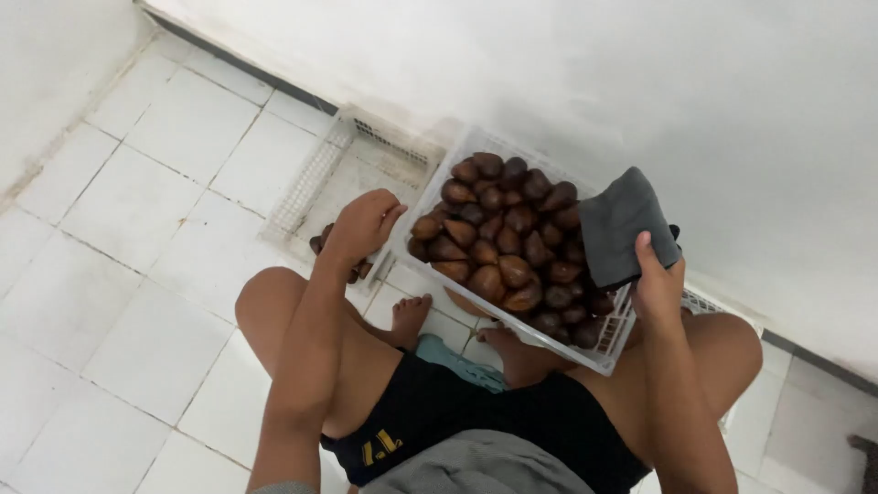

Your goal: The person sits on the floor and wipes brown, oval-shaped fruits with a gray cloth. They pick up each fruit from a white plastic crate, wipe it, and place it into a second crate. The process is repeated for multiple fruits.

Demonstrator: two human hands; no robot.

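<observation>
Under left hand (361,224) brown fruit (319,241) half hidden, grip unclear; right hand (657,279) clamps grey cloth (622,224).

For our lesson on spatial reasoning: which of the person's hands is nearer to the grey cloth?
Right. The right hand grips the grey cloth; the left hand is across the fruit crate, at its other side.

Open tiled floor (128,274) left; full fruit crate (608,352), wall (640,82), knees hem right side.
</observation>
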